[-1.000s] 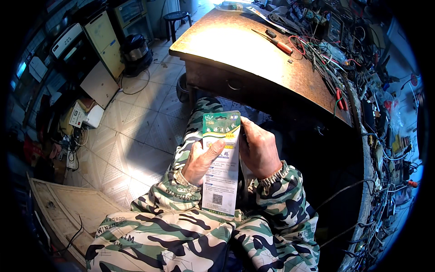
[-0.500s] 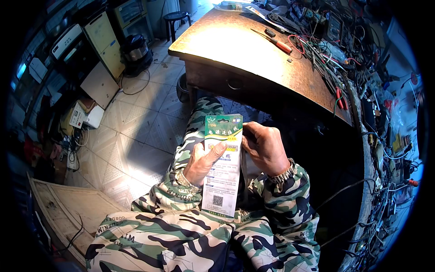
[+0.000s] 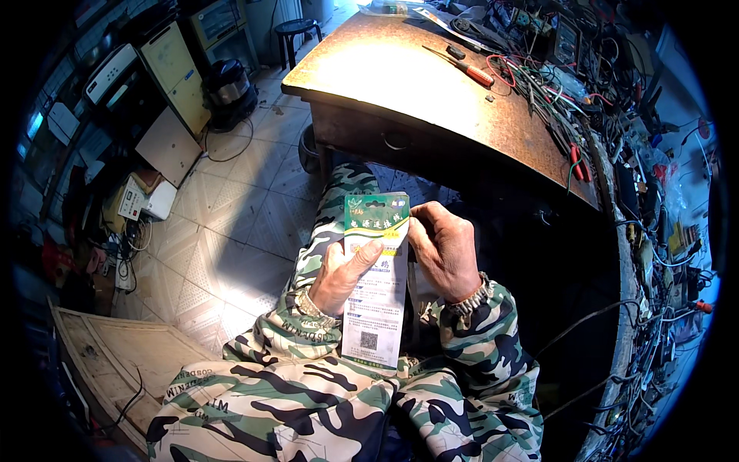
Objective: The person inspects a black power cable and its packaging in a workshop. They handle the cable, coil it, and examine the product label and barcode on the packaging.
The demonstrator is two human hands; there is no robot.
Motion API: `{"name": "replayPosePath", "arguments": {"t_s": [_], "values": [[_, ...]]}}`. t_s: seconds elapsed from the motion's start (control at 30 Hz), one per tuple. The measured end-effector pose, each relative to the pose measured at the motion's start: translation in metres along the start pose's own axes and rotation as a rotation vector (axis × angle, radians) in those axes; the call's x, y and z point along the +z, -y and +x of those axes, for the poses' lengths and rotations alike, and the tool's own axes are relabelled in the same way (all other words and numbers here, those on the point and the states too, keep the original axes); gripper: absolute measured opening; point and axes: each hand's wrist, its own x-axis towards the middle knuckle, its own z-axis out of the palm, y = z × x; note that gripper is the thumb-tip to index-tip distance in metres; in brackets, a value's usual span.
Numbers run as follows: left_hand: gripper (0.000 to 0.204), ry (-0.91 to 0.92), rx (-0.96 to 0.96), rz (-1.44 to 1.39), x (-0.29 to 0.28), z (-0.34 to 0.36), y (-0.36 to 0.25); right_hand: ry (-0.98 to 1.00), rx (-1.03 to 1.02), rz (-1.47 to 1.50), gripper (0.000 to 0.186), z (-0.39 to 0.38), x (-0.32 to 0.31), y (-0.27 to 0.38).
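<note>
A tall, flat retail package [image 3: 377, 308] stands over my lap, white with a green and yellow top and a hanging slot. My left hand [image 3: 345, 276] grips it from the left side, the thumb lying across its front. At the upper right edge, my right hand [image 3: 446, 250] is closed, thumb and curled fingers pinching along the package's side. Its fingertips are partly hidden there, and the package's back is out of sight.
A lit wooden desk [image 3: 369, 69] stands ahead, with a red-handled screwdriver [image 3: 473, 73] and red-handled pliers [image 3: 579, 163] on it. Tangled cables [image 3: 531, 96] crowd its right side. A black stool [image 3: 298, 32] and a dark cooker-like pot [image 3: 229, 85] stand on the tiled floor, far left.
My right hand has shifted slightly at the package's upper right edge, its knuckles tilting a little higher. My left hand keeps its grip. The whole view has moved slightly.
</note>
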Motion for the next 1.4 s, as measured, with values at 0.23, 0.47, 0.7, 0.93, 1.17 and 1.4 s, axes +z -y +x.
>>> {"name": "replayPosePath", "arguments": {"t_s": [0.23,0.47,0.7,0.93,1.17,1.4], "values": [[0.043,-0.024,0.099,0.184,0.007,0.002,-0.006,-0.171,0.020,-0.087,0.014,-0.003,0.013,0.010],[0.035,-0.086,0.165,0.156,0.005,0.005,0.003,-0.264,-0.207,-0.282,0.015,-0.010,0.031,0.009],[0.032,-0.123,0.267,0.255,0.010,0.004,0.005,-0.246,-0.328,-0.419,0.016,-0.011,0.028,0.009],[0.031,-0.249,0.257,0.112,0.009,-0.002,0.009,-0.111,-0.111,-0.509,0.018,-0.035,0.032,0.020],[0.030,-0.376,0.310,0.216,0.005,0.009,-0.007,-0.108,-0.142,-0.523,0.024,-0.044,0.031,0.030],[0.034,-0.353,0.385,0.132,0.009,0.018,-0.017,-0.080,-0.094,-0.435,0.029,-0.049,0.028,0.011]]}}
